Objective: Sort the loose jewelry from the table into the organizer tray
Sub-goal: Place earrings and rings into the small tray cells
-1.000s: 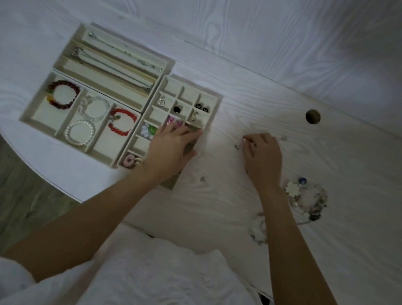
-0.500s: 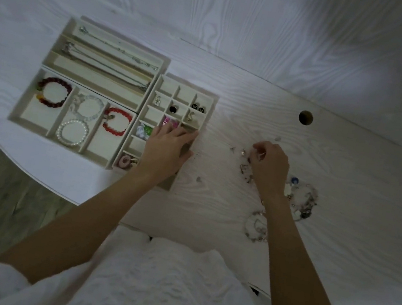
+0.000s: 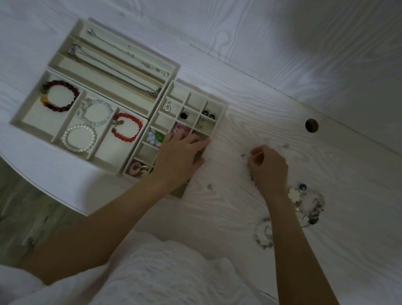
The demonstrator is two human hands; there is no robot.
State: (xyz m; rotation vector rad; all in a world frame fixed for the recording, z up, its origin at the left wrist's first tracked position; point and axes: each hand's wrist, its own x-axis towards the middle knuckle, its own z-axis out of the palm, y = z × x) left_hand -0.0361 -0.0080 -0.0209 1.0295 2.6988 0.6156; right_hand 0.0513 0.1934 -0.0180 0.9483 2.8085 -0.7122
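Head view: right grip (image 3: 268,168) pinches small jewelry.

Table (image 3: 268,105) pale matt woodgrain; organizer tray (image 3: 219,118) matt cream; bead bracelets (image 3: 127,130) glossy

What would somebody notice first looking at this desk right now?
Probably the cream organizer tray at the left, with a dark red bead bracelet and a bright red bracelet in its front compartments. The left hand rests flat on the small-cell section, while the right hand curls over tiny loose pieces on the white table.
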